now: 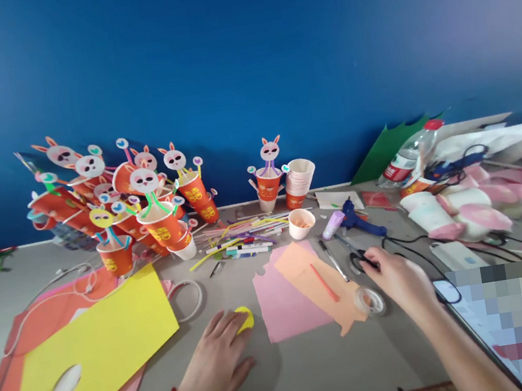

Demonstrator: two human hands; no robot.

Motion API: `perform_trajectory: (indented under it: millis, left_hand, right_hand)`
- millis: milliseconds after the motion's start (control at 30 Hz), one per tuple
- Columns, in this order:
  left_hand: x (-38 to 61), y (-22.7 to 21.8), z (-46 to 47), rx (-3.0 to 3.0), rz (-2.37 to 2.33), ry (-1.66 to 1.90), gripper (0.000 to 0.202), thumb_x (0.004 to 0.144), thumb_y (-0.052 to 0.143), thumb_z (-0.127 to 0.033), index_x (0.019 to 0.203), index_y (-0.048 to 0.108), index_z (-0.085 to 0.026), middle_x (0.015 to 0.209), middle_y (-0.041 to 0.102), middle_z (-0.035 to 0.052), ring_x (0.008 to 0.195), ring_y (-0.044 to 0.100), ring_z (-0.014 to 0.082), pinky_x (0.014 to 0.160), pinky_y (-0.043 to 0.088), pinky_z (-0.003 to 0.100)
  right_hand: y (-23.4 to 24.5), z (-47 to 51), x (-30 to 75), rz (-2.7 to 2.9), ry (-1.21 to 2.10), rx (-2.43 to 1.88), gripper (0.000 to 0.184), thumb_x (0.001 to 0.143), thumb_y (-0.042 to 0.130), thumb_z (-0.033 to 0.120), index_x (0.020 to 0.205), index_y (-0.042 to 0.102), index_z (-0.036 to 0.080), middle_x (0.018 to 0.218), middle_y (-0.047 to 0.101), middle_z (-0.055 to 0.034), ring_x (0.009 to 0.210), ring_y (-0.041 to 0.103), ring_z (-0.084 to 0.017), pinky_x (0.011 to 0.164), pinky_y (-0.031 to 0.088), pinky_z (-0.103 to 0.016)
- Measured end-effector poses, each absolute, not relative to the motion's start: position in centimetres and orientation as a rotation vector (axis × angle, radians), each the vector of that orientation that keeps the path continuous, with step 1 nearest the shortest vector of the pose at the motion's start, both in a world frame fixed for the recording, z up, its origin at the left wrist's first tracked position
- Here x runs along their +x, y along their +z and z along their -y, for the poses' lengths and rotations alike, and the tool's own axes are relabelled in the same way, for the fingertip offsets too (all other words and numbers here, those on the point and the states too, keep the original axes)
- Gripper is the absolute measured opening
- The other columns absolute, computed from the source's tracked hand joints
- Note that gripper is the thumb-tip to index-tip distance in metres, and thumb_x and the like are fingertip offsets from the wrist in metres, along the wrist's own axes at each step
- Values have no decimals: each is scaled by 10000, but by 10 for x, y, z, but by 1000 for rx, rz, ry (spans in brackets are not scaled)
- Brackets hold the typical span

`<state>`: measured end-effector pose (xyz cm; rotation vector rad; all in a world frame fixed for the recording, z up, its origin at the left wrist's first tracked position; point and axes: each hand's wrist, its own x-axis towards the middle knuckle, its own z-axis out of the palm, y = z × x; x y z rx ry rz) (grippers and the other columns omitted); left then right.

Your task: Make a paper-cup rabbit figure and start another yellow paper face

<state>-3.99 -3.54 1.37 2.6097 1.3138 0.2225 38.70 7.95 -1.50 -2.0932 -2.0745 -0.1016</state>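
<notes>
Blue wall fills the back of the head view, above a grey surface crowded with craft materials. Near its front middle, the left hand lies palm down, its grip loose and spread, fingertips resting on a small yellow paper piece and partly covering it. Farther right, the right hand has its grip narrow, fingers closed at the black handles of the scissors, whose blades point away from the person.

Between the hands, an orange sheet overlaps a pink sheet; a red-orange strip and a pen lie over the orange one, and a tape roll sits by its near corner. Beyond them stands a white paper cup, with a blue glue gun to its right. At left, a large yellow sheet with rounded cut-outs covers other coloured paper. Red cups with rabbit faces cluster behind it; another such rabbit cup stands beside a stack of cups at the wall.
</notes>
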Motion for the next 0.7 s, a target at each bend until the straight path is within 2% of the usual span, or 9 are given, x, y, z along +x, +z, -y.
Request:
perform_trajectory:
  millis: [100,200,367,533,600,700]
  left_hand:
    - [-45,15,35,2532,-1363,292,348,956,551,-251,1301,583,-223,1404,615,83,1266,577,273,1087,474,459]
    - [-51,11,28,2455,-1487,379,337,972,525,-251,1300,578,-193,1355,631,112,1231,588,282,1046,504,458]
    - [-50,2,19,2386,-1554,440,417,896,657,-297,1295,578,-209,1317,614,119,1188,583,310,1017,515,485]
    - [-44,-1,17,2358,-1533,441,369,857,687,-214,1217,606,-234,1288,595,102,1164,565,298,999,510,488]
    - [-43,-1,15,2350,-1528,455,354,845,696,-201,1186,606,-234,1270,597,98,1157,566,295,1000,504,490]
    - [-43,-1,13,2343,-1517,494,339,834,703,-200,1154,594,-227,1254,606,94,1155,572,290,1009,496,488]
  right_hand:
    - [-13,-79,383,2092,-103,-2124,125,887,586,330,904,621,211,804,777,-69,658,719,-243,537,339,-278]
    - [-9,-79,379,2082,-116,-2200,148,911,592,357,870,624,218,741,768,-47,608,698,-227,507,295,-267]
    - [0,-73,375,2018,-222,-2205,235,917,601,430,836,661,218,643,740,-38,529,656,-213,465,244,-255]
    - [10,-55,363,1949,-449,-1858,440,978,453,524,856,714,193,571,696,-50,507,636,-213,477,287,-272]
    - [12,-46,352,1967,-394,-1721,498,992,411,549,852,720,185,568,688,-50,501,628,-198,495,324,-276]
    - [14,-34,328,2038,-149,-1616,469,1001,408,514,857,716,191,573,676,-39,499,620,-171,537,385,-263]
